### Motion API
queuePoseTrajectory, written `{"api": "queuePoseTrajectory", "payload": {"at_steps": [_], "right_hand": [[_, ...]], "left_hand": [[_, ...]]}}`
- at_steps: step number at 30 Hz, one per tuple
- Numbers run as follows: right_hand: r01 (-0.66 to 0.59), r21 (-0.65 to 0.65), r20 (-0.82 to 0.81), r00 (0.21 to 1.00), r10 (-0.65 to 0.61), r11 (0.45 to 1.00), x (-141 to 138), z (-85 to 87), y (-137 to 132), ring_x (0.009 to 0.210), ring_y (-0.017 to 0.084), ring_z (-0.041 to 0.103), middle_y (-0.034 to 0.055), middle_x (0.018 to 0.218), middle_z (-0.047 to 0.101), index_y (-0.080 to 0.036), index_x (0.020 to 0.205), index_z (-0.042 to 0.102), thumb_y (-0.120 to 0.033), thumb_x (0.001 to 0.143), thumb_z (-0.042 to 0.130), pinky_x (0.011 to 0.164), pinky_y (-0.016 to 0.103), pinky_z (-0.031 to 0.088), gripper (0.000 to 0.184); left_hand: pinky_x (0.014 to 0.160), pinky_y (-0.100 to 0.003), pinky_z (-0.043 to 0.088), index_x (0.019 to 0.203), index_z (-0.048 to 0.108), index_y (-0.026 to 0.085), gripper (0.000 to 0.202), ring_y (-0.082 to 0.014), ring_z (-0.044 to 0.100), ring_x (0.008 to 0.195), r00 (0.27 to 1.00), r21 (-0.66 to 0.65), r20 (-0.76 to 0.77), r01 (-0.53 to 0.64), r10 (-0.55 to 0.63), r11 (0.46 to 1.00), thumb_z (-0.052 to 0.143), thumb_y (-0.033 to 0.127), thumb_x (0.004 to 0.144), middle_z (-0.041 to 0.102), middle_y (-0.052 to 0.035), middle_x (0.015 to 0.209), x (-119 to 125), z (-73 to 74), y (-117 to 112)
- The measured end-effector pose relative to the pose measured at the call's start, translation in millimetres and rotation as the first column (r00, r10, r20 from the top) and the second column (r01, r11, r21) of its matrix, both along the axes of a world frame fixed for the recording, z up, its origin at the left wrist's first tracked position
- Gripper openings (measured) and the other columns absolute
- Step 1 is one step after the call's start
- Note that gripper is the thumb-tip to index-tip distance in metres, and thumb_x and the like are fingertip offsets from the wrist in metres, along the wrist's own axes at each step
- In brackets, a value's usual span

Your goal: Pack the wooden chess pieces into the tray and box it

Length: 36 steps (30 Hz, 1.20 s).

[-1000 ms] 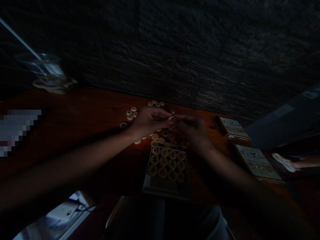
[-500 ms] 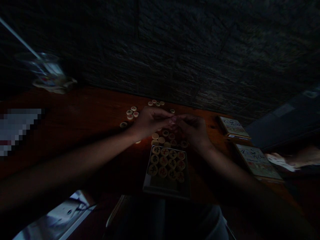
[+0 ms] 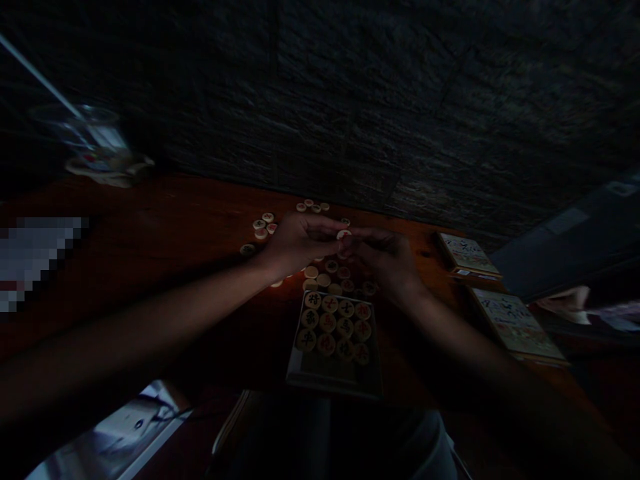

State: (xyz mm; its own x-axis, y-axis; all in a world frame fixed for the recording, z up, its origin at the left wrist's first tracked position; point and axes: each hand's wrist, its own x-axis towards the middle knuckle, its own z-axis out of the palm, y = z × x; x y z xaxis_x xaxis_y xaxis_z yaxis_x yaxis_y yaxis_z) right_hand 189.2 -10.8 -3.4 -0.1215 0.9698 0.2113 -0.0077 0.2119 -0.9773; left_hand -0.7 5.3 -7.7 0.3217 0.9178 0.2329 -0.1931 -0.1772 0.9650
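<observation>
- Pretty dark scene, but both hands are out in the middle of the wooden table (image 3: 165, 223), fingertips meeting.
- Left hand (image 3: 300, 245): thumb and pointer nearly closed, pinching one small round game piece (image 3: 344, 235) from the left. What the other fingers are up to is hard to tell.
- Right hand (image 3: 385, 257): pretty much the mirror of that, thumb and pointer on the same piece from the right, the rest curled in.
- That piece is up between the fingertips, on the far side of the open box (image 3: 320, 370). Looks like a red mark on its face, too small to read.
- The box sits on the near side of the table with twelve pieces (image 3: 327, 323) in it, three rows of four, black and red characters facing up.
- Loose pieces (image 3: 323, 281) are scattered between the hands and the box, a couple of them showing plain faces. A small bunch (image 3: 261, 233) lies left of the left hand, and another bunch (image 3: 309, 203) is farther off near the stone wall (image 3: 320, 107).
- Over on the right: two flat printed boxes (image 3: 517, 323), one nearer, one farther.
- Far left, a clear cup (image 3: 83, 137) with a long pale straw (image 3: 40, 75).
</observation>
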Motion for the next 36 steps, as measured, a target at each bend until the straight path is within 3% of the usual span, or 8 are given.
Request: {"api": "queuePoseTrajectory", "payload": {"at_steps": [7, 11, 16, 21, 27, 32, 36], "right_hand": [[-0.022, -0.053, -0.041, 0.999, 0.020, 0.998, -2.4, 2.0, 0.2, 0.064, 0.013, 0.066, 0.0017, 0.075, 0.078, -0.021, 0.089, 0.084, -0.044, 0.071, 0.094, 0.064, 0.027, 0.053, 0.031], [-0.013, -0.054, -0.066, 0.998, 0.010, 0.998, -1.5, 1.1, 0.8, 0.062, 0.013, 0.066, 0.0017, 0.072, 0.077, -0.020, 0.084, 0.083, -0.043, 0.067, 0.097, 0.062, 0.026, 0.053, 0.032], [0.000, -0.001, -0.020, 1.000, 0.000, 1.000, -0.8, 0.3, 1.6, 0.062, 0.013, 0.067, 0.0025, 0.071, 0.077, -0.019, 0.081, 0.083, -0.048, 0.070, 0.094, 0.060, 0.024, 0.053, 0.033], [0.035, 0.018, 0.010, 0.999, -0.035, 0.999, -1.8, 1.6, 0.8, 0.060, 0.014, 0.067, 0.0028, 0.069, 0.076, -0.020, 0.079, 0.083, -0.051, 0.072, 0.092, 0.058, 0.024, 0.053, 0.033], [0.008, 0.040, 0.012, 1.000, -0.008, 0.999, 0.3, -2.5, 3.0, 0.061, 0.012, 0.067, 0.0007, 0.069, 0.075, -0.020, 0.091, 0.085, -0.044, 0.073, 0.093, 0.060, 0.024, 0.054, 0.032], [-0.010, 0.064, -0.030, 0.999, 0.012, 0.998, 1.5, -5.3, 4.5, 0.068, 0.014, 0.072, 0.0018, 0.081, 0.081, -0.021, 0.100, 0.083, -0.037, 0.066, 0.098, 0.067, 0.027, 0.059, 0.040], [-0.026, 0.156, 0.038, 0.999, 0.020, 0.987, 2.8, -4.9, 2.4, 0.071, 0.016, 0.074, 0.0040, 0.089, 0.082, -0.020, 0.106, 0.081, -0.037, 0.072, 0.094, 0.070, 0.030, 0.062, 0.040]], "left_hand": [[0.091, -0.039, 0.067, 0.109, 0.082, 0.014, 0.042, -0.0248, 0.082, 0.093, 1.000, 0.036, 0.017, 0.023, -0.023, 0.999, 0.094, 0.022, 0.070, 0.084, -0.0112, 0.106, -0.5, -2.5, 1.1], [0.086, -0.036, 0.067, 0.105, 0.083, 0.015, 0.037, -0.0236, 0.082, 0.089, 1.000, 0.043, 0.018, 0.024, -0.025, 0.999, 0.093, 0.021, 0.071, 0.085, -0.0097, 0.101, 0.9, 1.1, -1.7], [0.081, -0.034, 0.067, 0.102, 0.085, 0.016, 0.032, -0.0244, 0.082, 0.084, 1.000, 0.000, -0.028, 0.006, -0.006, 1.000, 0.093, 0.029, 0.074, 0.085, -0.0079, 0.092, 1.4, 6.2, -6.0], [0.086, -0.037, 0.068, 0.102, 0.085, 0.017, 0.036, -0.0242, 0.082, 0.088, 1.000, -0.029, 0.003, 0.007, -0.007, 1.000, 0.093, 0.040, 0.075, 0.085, -0.0088, 0.099, 1.8, 4.1, -5.2], [0.092, -0.039, 0.067, 0.104, 0.084, 0.016, 0.037, -0.0229, 0.082, 0.090, 0.997, -0.093, 0.066, -0.021, 0.028, 0.995, 0.094, 0.037, 0.075, 0.084, -0.0098, 0.103, 2.3, 1.6, -2.5], [0.095, -0.039, 0.066, 0.103, 0.084, 0.016, 0.033, -0.0225, 0.082, 0.094, 0.994, -0.128, 0.110, -0.006, 0.021, 0.992, 0.093, 0.033, 0.077, 0.084, -0.0090, 0.102, 1.9, 2.5, -1.2], [0.097, -0.038, 0.065, 0.102, 0.083, 0.017, 0.032, -0.0211, 0.081, 0.094, 0.992, -0.137, 0.123, 0.006, 0.011, 0.991, 0.093, 0.033, 0.076, 0.083, -0.0082, 0.104, 1.3, 2.8, -0.4]]}}
